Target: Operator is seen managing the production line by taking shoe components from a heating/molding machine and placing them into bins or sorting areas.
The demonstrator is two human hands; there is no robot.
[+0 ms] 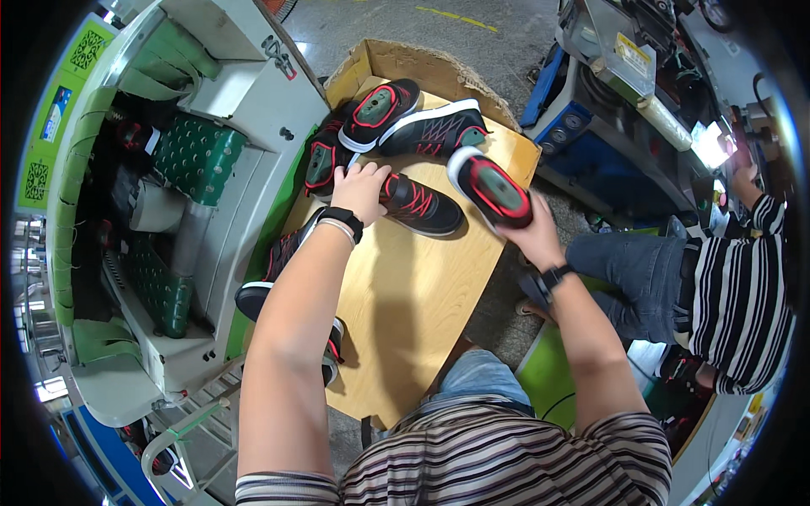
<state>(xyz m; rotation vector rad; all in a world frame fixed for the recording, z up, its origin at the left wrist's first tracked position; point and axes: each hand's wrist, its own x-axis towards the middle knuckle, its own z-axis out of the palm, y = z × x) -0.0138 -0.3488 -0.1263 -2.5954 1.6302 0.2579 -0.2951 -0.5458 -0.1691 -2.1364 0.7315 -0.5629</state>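
My right hand (533, 229) grips a black sneaker (496, 187) by its heel end, holding it above the right side of the wooden tabletop (422, 295). This sneaker has a white sole edge, red trim and a grey-green insole, and looks slightly blurred. At the middle, my left hand (361, 196) is closed on the heel end of a black shoe with red laces (419, 207), whose toe points right. Its collar is partly hidden by my fingers. Just beyond lie more black-and-red sneakers: one showing its insole (378, 108), another on its side (434, 131).
A large machine with green padded parts (181, 160) stands at the left. Cardboard (405, 59) edges the table's far end. More shoes lie partly hidden beside my left forearm. At the right, a person in a striped top (734, 295) works by another machine (591, 135).
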